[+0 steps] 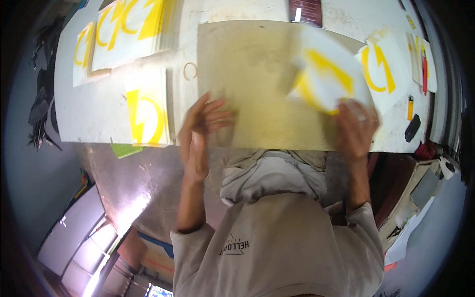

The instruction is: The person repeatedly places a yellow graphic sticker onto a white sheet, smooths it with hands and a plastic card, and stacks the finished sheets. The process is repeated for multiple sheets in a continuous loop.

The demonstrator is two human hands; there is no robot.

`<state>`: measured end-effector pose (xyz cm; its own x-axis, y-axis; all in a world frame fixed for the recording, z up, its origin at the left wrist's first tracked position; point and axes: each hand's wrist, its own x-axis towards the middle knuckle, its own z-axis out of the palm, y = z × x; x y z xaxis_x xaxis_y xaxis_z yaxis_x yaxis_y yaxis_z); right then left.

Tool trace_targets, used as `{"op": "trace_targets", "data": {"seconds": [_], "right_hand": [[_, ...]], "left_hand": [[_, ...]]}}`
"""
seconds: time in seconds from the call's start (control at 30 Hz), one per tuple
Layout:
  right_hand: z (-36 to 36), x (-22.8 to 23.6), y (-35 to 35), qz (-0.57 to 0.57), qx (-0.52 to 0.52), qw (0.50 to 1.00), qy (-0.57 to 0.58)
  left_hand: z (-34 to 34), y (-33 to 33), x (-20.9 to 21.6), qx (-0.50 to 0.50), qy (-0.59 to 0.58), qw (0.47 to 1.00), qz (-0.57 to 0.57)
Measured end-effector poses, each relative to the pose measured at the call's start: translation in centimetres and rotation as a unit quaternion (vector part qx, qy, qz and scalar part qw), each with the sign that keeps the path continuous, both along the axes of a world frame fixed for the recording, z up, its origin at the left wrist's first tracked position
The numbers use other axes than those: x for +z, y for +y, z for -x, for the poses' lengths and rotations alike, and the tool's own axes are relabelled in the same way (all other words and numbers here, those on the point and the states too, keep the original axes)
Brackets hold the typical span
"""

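My right hand (357, 129) pinches the lower edge of a white paper sheet (320, 47) with a yellow printed shape. Motion blurs both, and the sheet is tilted above the right part of a tan, yellowish board (252, 79). My left hand (199, 129) holds nothing; its fingers are apart at the board's left front edge. A pile of similar white and yellow sheets (378, 69) lies to the right of the board. On the left, nearest my left hand, sits another pile (148, 104) of these sheets.
Larger sheet stacks (129, 32) stand at the back left of the white table (99, 119). A tan ring (190, 71) lies beside the board. Rightward are an orange lighter (410, 108), a black object (412, 128) and a red pen (424, 75). A dark flat rectangle (311, 14) lies behind.
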<state>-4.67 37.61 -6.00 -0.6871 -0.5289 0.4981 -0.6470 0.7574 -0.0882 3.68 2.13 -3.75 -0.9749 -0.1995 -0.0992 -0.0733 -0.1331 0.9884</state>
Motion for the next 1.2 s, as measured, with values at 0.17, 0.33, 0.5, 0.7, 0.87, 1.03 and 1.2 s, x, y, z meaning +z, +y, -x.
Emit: {"op": "trace_targets", "data": {"seconds": [0.17,0.33,0.5,0.7,0.87,1.03,1.2], "right_hand": [[-2.6,0.7,-4.3,0.022,0.126,0.984,-0.121],[-1.4,0.2,-4.8,0.41,-0.138,0.836,-0.337],[0.3,1.3,-5.7,0.545,-0.093,0.692,-0.465],[-0.1,2.2,-3.6,0.552,-0.075,0.687,-0.467],[0.5,1.8,-1.9,0.585,-0.037,0.63,-0.509],[1.1,1.8,-3.2,0.559,-0.023,0.564,-0.607],[1.8,0.9,-3.8,0.573,-0.028,0.531,-0.623]], "left_hand": [[5.4,4.1,-2.8,-0.057,-0.125,0.979,-0.149],[4.9,4.3,-1.2,-0.027,-0.051,0.987,-0.15],[4.5,4.1,-1.2,-0.014,-0.003,0.982,-0.189],[4.5,3.1,-2.1,0.035,-0.101,0.993,0.057],[5.1,4.2,-1.3,0.041,-0.095,0.995,-0.002],[5.2,5.2,-2.0,0.153,-0.026,0.979,0.131],[3.1,4.0,-1.6,0.108,-0.043,0.97,0.213]]}}
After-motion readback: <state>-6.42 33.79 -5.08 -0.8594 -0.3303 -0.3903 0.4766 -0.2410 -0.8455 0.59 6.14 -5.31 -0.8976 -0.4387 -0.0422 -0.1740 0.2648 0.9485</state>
